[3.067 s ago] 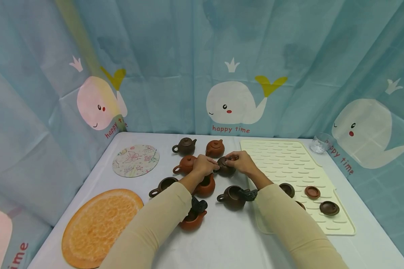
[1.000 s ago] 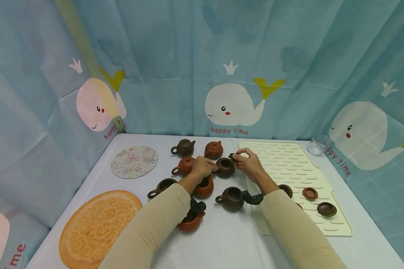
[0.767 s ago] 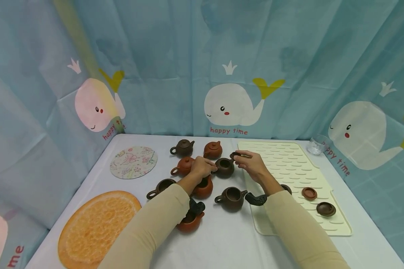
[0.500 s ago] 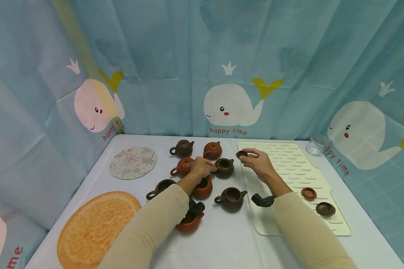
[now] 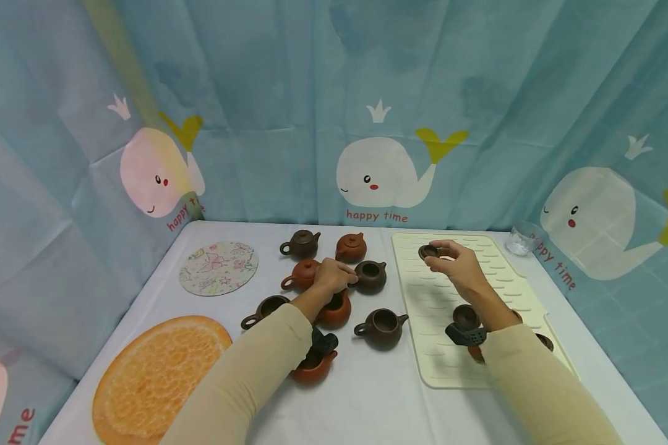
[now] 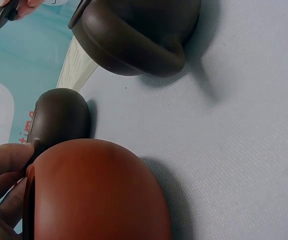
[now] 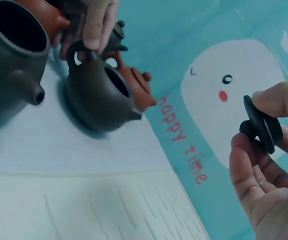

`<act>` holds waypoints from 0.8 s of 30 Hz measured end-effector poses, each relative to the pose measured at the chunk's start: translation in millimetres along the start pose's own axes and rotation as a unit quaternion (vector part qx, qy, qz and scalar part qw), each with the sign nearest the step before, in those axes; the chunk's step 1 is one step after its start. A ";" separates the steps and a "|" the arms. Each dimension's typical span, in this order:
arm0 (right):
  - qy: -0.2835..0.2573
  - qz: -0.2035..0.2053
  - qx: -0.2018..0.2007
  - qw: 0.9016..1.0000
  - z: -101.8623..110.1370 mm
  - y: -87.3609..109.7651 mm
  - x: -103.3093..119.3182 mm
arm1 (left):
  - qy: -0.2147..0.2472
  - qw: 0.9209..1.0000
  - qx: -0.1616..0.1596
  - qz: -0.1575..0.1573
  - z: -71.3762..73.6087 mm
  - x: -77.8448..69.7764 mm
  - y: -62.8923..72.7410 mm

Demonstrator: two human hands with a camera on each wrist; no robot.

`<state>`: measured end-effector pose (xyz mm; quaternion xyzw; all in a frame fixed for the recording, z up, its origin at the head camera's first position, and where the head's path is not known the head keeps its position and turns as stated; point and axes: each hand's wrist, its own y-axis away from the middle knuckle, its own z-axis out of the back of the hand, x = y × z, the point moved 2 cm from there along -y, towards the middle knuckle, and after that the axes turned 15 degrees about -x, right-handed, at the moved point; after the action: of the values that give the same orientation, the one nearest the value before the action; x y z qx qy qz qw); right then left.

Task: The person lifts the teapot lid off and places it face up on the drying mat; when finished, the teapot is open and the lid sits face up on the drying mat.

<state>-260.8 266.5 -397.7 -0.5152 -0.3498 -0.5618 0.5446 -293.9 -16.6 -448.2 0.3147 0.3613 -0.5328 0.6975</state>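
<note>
My left hand [image 5: 332, 276] pinches the handle of a dark brown lidless teapot [image 5: 372, 286], which stands on the white table. In the right wrist view the fingers show at that handle of the teapot [image 7: 96, 102]. My right hand [image 5: 461, 270] holds a small dark teapot lid [image 5: 428, 252] in the air over the cream mat. The lid [image 7: 261, 126] is pinched between thumb and fingers, tipped on edge with its knob sideways. An open orange-red teapot [image 5: 336, 316] sits just below my left wrist, and a lidded one [image 5: 300, 276] stands beside the left hand.
The cream ridged mat [image 5: 423, 346] bears several lids, including a dark lid [image 5: 466, 316], partly hidden by my right forearm. More teapots, such as an open dark teapot [image 5: 385, 334], stand nearby. An orange round mat [image 5: 161, 377], floral disc [image 5: 219, 269] and clear cup [image 5: 522, 239] lie farther out.
My right hand has lifted the lid off the dark teapot and carried it right, over the mat, turning it over on the way. The left hand stays at the teapot's handle.
</note>
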 end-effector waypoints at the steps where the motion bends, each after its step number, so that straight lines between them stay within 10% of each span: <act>1: 0.005 0.003 -0.001 1.000 3.5 0.4 -0.2 | 0.000 1.000 0.000 -0.002 0.1 -0.1 0.3; 24: 0.132 -0.020 -0.033 0.990 94.1 2.6 -24.8 | 0.010 1.000 0.003 -0.011 1.4 -1.2 2.2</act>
<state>-242.7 362.1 -400.8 -0.4468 -0.2667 -0.6469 0.5574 -291.8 -16.7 -446.3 0.3180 0.3697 -0.5386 0.6871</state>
